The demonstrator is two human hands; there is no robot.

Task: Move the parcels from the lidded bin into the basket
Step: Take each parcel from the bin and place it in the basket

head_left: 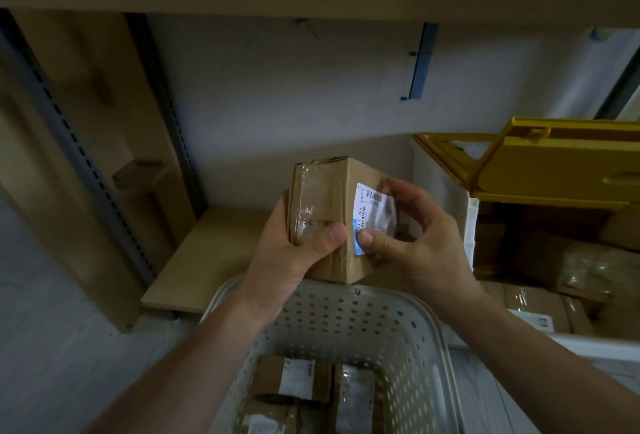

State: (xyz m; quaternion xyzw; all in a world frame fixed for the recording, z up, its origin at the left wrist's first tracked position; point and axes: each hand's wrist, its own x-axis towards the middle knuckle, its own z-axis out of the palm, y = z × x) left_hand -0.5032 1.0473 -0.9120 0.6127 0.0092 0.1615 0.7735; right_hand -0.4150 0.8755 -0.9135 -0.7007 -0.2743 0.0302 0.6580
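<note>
The wooden shelving [311, 4] filled the upper view, its lower board [207, 260] running out from the wall to an edge just beyond the far rim of the basket. The lidded bin [471, 226] stood on the right, cut off by the frame, its yellow lid [554, 163] swung up and open over dim stacked parcels in the bin [540, 253], hard to tell apart in the shadow. The white perforated basket [426, 340] sat below the hands, its mouth open upward with clear room above; the near end ran out of the frame. Parcels in the basket [294, 381] lay on its floor, their white labels too blurred to read.

A cardboard parcel [332, 219] was held over the basket's far rim, between basket and shelf board. The left hand [287, 260] gripped its left side, thumb curled over the taped face. The right hand [415, 246] held the right side, thumb pressed on the shipping label [372, 212] and fingers curled round the far corner. The label showed a barcode and a blue patch; its print could not be read.
</note>
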